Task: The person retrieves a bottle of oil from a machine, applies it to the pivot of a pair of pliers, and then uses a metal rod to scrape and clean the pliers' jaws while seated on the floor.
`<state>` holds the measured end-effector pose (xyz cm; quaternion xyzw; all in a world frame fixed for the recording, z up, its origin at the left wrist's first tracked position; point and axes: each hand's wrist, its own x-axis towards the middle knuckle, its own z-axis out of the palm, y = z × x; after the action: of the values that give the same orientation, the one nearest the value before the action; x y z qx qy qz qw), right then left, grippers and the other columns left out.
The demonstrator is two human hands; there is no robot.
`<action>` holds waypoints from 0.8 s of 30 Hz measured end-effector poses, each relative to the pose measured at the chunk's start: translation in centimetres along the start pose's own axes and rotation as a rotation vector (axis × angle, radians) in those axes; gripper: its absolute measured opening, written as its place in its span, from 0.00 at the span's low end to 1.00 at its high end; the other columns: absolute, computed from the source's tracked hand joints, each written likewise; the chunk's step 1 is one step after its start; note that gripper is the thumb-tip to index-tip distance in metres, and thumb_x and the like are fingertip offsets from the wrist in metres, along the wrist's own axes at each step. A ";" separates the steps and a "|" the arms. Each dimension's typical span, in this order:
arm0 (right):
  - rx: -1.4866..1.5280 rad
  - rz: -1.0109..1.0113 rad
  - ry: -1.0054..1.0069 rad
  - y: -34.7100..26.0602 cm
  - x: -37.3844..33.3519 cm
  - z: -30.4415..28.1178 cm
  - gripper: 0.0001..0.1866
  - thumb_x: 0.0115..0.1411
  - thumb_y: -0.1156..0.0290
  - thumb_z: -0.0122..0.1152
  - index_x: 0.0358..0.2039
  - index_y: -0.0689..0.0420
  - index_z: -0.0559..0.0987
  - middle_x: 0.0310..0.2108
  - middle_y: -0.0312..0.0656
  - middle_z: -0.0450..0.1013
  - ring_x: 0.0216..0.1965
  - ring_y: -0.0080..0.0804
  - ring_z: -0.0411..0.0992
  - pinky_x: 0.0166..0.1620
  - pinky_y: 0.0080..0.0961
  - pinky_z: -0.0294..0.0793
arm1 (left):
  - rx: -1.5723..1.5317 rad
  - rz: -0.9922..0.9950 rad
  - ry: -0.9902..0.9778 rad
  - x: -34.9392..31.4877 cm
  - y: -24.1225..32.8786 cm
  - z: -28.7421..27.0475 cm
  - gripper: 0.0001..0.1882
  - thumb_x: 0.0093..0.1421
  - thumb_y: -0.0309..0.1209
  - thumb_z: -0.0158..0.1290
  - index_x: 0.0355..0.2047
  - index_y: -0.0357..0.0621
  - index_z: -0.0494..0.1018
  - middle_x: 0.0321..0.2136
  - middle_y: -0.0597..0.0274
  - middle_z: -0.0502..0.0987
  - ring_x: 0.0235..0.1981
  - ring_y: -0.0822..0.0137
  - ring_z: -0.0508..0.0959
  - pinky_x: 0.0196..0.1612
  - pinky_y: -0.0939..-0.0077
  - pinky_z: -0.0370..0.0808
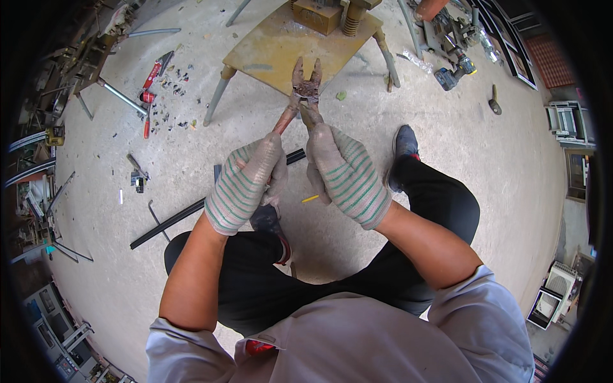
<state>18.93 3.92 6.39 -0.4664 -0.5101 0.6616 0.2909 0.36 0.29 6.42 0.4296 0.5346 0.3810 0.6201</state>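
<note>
Two gloved hands were seen in the head view, both closed on a pair of rusty pliers (305, 89) held up in front of the body. The left hand (246, 182) was wrapped around the reddish handle, the right hand (348, 175) around the other handle — each grip clamped tight on its own side. The pliers' jaws stood apart, pointing away from the person, above the edge of a small yellowish metal surface (281, 51) on tube legs. Nothing could be made out between the jaws.

The step in hand was judged to be the working of the stiff tool itself: its handles were being spread or squeezed with both hands. A steady, opposed pull on the handles would be called for next, with the fingers kept off the hinge.

On the concrete floor (447, 140) a long black strip (191, 214) lay beside the person's knee — red-handled cutters (153, 73) lay well apart, further left.
</note>
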 end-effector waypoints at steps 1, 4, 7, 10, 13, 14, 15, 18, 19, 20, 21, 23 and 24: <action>-0.007 0.015 -0.006 -0.2 -0.1 -0.1 0.23 0.72 0.52 0.47 0.34 0.61 0.74 0.17 0.35 0.65 0.21 0.22 0.66 0.27 0.26 0.67 | 0.000 -0.007 -0.011 -0.1 0.4 -0.1 0.29 0.74 0.51 0.37 0.21 0.44 0.65 0.11 0.65 0.63 0.12 0.72 0.63 0.19 0.76 0.64; 0.050 0.106 -0.124 -0.8 -0.5 -0.9 0.22 0.73 0.53 0.45 0.35 0.60 0.74 0.16 0.35 0.65 0.21 0.23 0.67 0.27 0.26 0.66 | 0.039 0.012 -0.026 0.0 0.1 -0.8 0.33 0.73 0.53 0.38 0.15 0.45 0.64 0.09 0.65 0.62 0.12 0.71 0.63 0.19 0.76 0.64; -0.033 0.046 -0.094 0.5 -0.2 -1.0 0.22 0.74 0.53 0.44 0.34 0.60 0.74 0.16 0.35 0.65 0.20 0.24 0.66 0.27 0.26 0.67 | 0.052 0.003 -0.005 0.0 -0.1 -0.6 0.34 0.74 0.52 0.38 0.12 0.46 0.63 0.09 0.64 0.63 0.12 0.71 0.63 0.19 0.76 0.64; 0.007 -0.077 -0.025 1.3 -0.4 -0.2 0.23 0.74 0.53 0.42 0.34 0.60 0.74 0.16 0.36 0.67 0.20 0.25 0.68 0.27 0.26 0.69 | 0.126 0.012 0.001 -0.1 -0.5 0.9 0.32 0.74 0.50 0.39 0.16 0.44 0.67 0.11 0.67 0.66 0.14 0.73 0.65 0.21 0.77 0.64; 0.016 -0.131 0.014 0.3 -1.1 0.8 0.25 0.75 0.52 0.40 0.34 0.62 0.74 0.18 0.38 0.70 0.21 0.26 0.70 0.28 0.26 0.71 | 0.138 0.085 -0.001 -0.4 -1.5 2.2 0.29 0.75 0.48 0.37 0.21 0.43 0.69 0.13 0.69 0.67 0.16 0.75 0.67 0.23 0.77 0.66; 0.023 -0.120 0.026 0.4 -1.1 1.1 0.25 0.75 0.52 0.40 0.34 0.62 0.74 0.18 0.39 0.71 0.21 0.26 0.71 0.28 0.26 0.71 | 0.115 0.085 0.012 -0.4 -1.2 2.6 0.28 0.75 0.48 0.37 0.22 0.43 0.69 0.13 0.69 0.67 0.17 0.75 0.67 0.23 0.77 0.66; 0.031 -0.109 0.039 0.5 -1.1 1.3 0.26 0.75 0.52 0.39 0.34 0.62 0.74 0.18 0.39 0.71 0.21 0.26 0.71 0.28 0.26 0.71 | 0.093 0.085 0.024 -0.4 -1.1 2.9 0.28 0.75 0.47 0.37 0.22 0.43 0.69 0.14 0.69 0.67 0.17 0.75 0.67 0.24 0.77 0.66; 0.002 -0.102 0.053 0.6 -0.9 1.5 0.27 0.75 0.51 0.39 0.35 0.63 0.74 0.19 0.41 0.72 0.22 0.28 0.73 0.27 0.27 0.72 | 0.061 0.033 0.064 -0.4 -1.4 3.4 0.27 0.75 0.47 0.36 0.23 0.44 0.69 0.15 0.69 0.68 0.18 0.76 0.67 0.25 0.78 0.66; -0.012 -0.101 0.052 0.7 -0.9 1.5 0.27 0.75 0.51 0.38 0.36 0.63 0.73 0.19 0.42 0.72 0.22 0.29 0.74 0.27 0.28 0.73 | 0.045 0.015 0.076 -0.4 -1.7 3.4 0.27 0.75 0.47 0.36 0.23 0.44 0.69 0.15 0.69 0.68 0.18 0.77 0.67 0.25 0.78 0.66; -0.060 -0.136 0.035 0.7 -0.8 1.4 0.25 0.74 0.52 0.39 0.36 0.63 0.73 0.18 0.42 0.72 0.21 0.32 0.74 0.26 0.29 0.72 | 0.031 0.019 0.055 -0.4 -1.8 3.2 0.27 0.75 0.47 0.36 0.23 0.44 0.69 0.15 0.69 0.68 0.18 0.76 0.67 0.25 0.78 0.66; -0.108 -0.171 0.017 0.7 -0.7 1.2 0.24 0.74 0.53 0.40 0.36 0.63 0.73 0.18 0.42 0.72 0.21 0.34 0.74 0.26 0.31 0.72 | 0.016 0.024 0.034 -0.4 -2.0 2.9 0.27 0.75 0.47 0.36 0.24 0.44 0.69 0.15 0.69 0.68 0.18 0.76 0.67 0.25 0.78 0.66; -0.383 -0.385 0.026 1.3 -0.3 0.2 0.21 0.73 0.56 0.42 0.37 0.63 0.72 0.18 0.44 0.71 0.21 0.39 0.74 0.25 0.34 0.71 | 0.059 0.030 0.001 -0.4 -1.9 2.3 0.26 0.75 0.47 0.37 0.24 0.44 0.69 0.15 0.69 0.68 0.18 0.76 0.67 0.25 0.78 0.66; -0.609 -0.563 0.051 2.4 0.1 -0.3 0.20 0.73 0.58 0.43 0.37 0.63 0.71 0.18 0.46 0.71 0.21 0.42 0.74 0.25 0.36 0.71 | 0.120 0.031 -0.009 -0.4 -1.6 1.9 0.26 0.75 0.46 0.38 0.24 0.43 0.69 0.15 0.69 0.68 0.18 0.75 0.67 0.25 0.77 0.66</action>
<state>19.38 3.38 4.11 -0.3896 -0.7827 0.3635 0.3217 2.19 -0.91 5.16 0.4759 0.5469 0.3559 0.5897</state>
